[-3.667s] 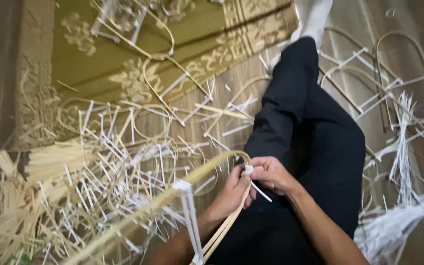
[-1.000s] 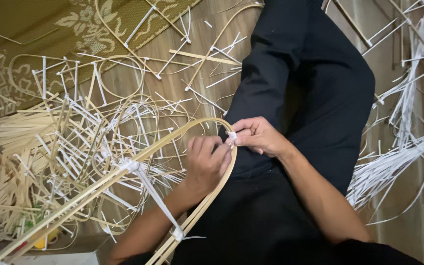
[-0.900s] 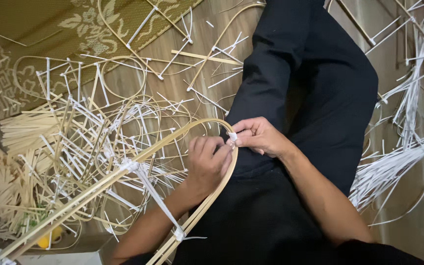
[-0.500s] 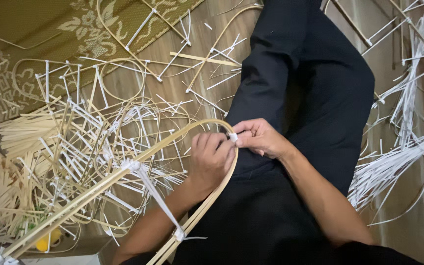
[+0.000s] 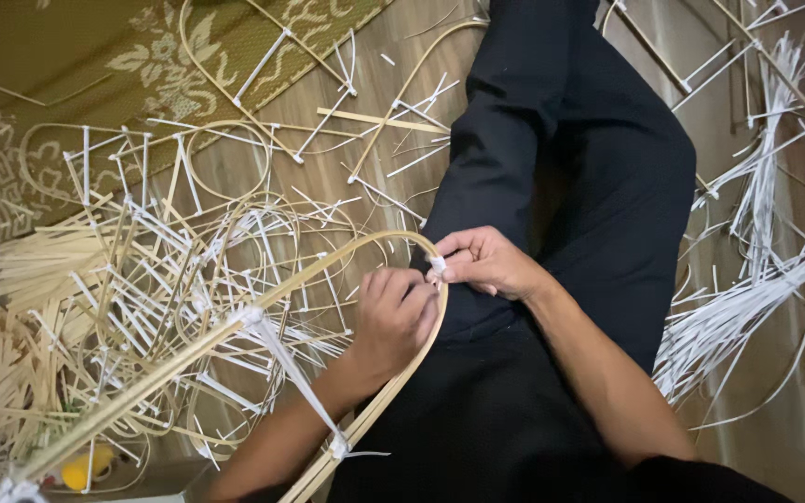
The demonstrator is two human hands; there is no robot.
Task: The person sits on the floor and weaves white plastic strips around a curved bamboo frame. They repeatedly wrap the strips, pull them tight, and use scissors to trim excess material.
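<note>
A long bent bamboo strip frame (image 5: 188, 349) curves into a loop over my lap. My left hand (image 5: 393, 312) is closed around the loop's bend from inside. My right hand (image 5: 486, 264) pinches a small white tie (image 5: 438, 265) at the top of the bend, fingers touching the left hand's. Two more white ties (image 5: 252, 317) with a white strip between them bind the frame lower down. My legs in black trousers (image 5: 570, 186) lie under the frame.
A heap of bent bamboo loops with white ties (image 5: 170, 261) covers the wooden floor on the left. Bundles of straight bamboo sticks (image 5: 34, 270) lie far left. Loose white strips (image 5: 747, 298) lie right. A patterned green mat (image 5: 95, 56) is top left.
Since 3.7 s ago the view shifted and both hands moved up to the loop's bend. Over the last second the hands stay almost still on the tie.
</note>
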